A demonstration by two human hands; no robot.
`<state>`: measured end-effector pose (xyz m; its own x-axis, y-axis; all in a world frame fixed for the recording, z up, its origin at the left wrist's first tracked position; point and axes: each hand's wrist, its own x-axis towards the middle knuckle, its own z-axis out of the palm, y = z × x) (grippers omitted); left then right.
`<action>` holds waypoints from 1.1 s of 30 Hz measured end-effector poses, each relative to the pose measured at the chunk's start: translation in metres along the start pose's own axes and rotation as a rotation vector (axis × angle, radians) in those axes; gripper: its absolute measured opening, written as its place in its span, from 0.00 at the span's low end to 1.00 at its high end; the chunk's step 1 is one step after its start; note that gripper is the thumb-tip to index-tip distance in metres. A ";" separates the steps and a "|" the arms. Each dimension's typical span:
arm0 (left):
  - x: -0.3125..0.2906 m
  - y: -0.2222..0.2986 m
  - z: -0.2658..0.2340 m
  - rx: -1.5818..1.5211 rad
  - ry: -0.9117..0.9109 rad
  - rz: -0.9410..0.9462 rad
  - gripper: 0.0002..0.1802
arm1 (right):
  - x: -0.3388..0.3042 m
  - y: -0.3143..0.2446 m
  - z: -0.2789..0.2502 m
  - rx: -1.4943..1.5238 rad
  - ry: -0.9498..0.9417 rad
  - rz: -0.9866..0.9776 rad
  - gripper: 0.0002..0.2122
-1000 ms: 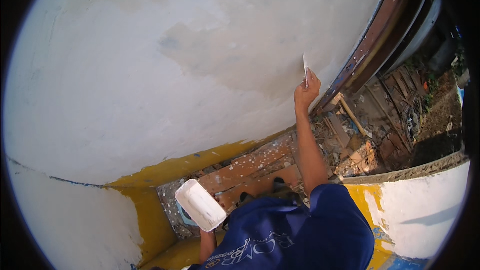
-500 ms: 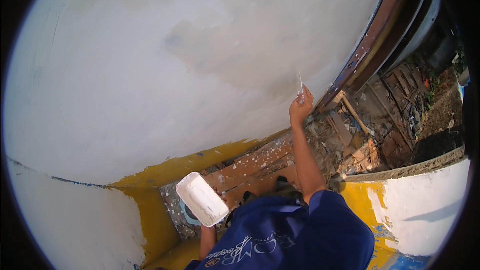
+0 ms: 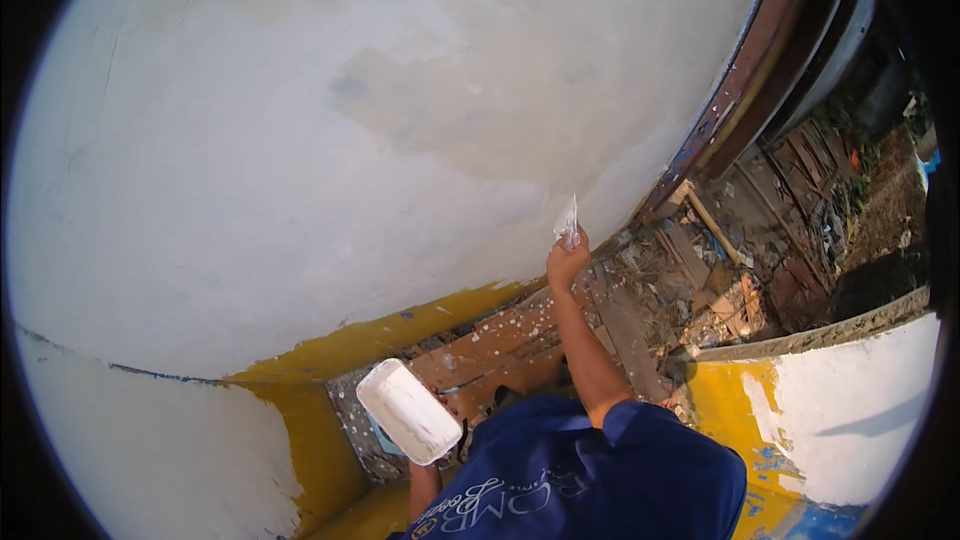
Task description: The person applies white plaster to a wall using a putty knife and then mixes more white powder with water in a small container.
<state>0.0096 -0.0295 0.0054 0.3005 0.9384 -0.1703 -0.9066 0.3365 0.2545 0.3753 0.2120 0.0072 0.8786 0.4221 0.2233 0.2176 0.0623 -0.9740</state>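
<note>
Holding: right hand (image 3: 566,262), fingers clamped round the handle of a putty knife (image 3: 568,220), arm stretched up from the blue shirt (image 3: 600,480).
Putty knife: thin pale blade smeared white, pointing up from the fist, its tip at or just off the white wall (image 3: 300,140); whether it touches I cannot tell.
Left hand: mostly hidden under a white rectangular tray (image 3: 408,410) that it carries low by the chest; its point of grip sits below the tray (image 3: 425,462), so how those fingers lie I cannot tell.
Tray: flat, oblong, rounded corners, coated white, tilted, near the yellow band.
Wall: broad pale surface with a greyer, damp-looking patch (image 3: 480,110) above the blade.
Yellow band: painted strip (image 3: 380,335) along the wall's foot, turning down at the left corner.
Boards: reddish planks (image 3: 490,345) speckled white, below the raised arm.
Door frame: brown, slanting at upper right (image 3: 740,90).
Rubble: broken timber and debris (image 3: 720,270) right of the arm.
Low wall: white and yellow block (image 3: 850,410) at lower right.
</note>
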 end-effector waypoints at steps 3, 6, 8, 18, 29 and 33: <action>0.001 0.003 0.000 -0.003 0.002 0.000 0.46 | 0.020 -0.022 0.023 -0.121 0.144 -0.160 0.18; 0.005 0.002 0.000 -0.004 -0.003 -0.013 0.46 | -0.015 -0.015 0.071 -0.088 0.094 -0.204 0.22; 0.000 0.005 -0.002 0.006 0.003 0.000 0.46 | -0.056 -0.019 0.064 -0.166 -0.071 -0.224 0.19; 0.009 0.002 0.003 0.006 -0.011 0.002 0.46 | 0.046 -0.001 -0.003 -0.090 0.016 -0.218 0.18; 0.000 -0.005 0.004 0.014 0.000 0.014 0.45 | -0.015 -0.006 -0.004 -0.033 -0.267 -0.389 0.23; 0.002 -0.007 0.005 0.010 0.000 0.014 0.45 | 0.056 0.000 -0.008 -0.152 0.008 -0.453 0.24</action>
<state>0.0185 -0.0297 0.0084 0.2879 0.9430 -0.1671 -0.9076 0.3244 0.2666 0.4277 0.2281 0.0198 0.6839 0.3762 0.6252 0.6389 0.1049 -0.7621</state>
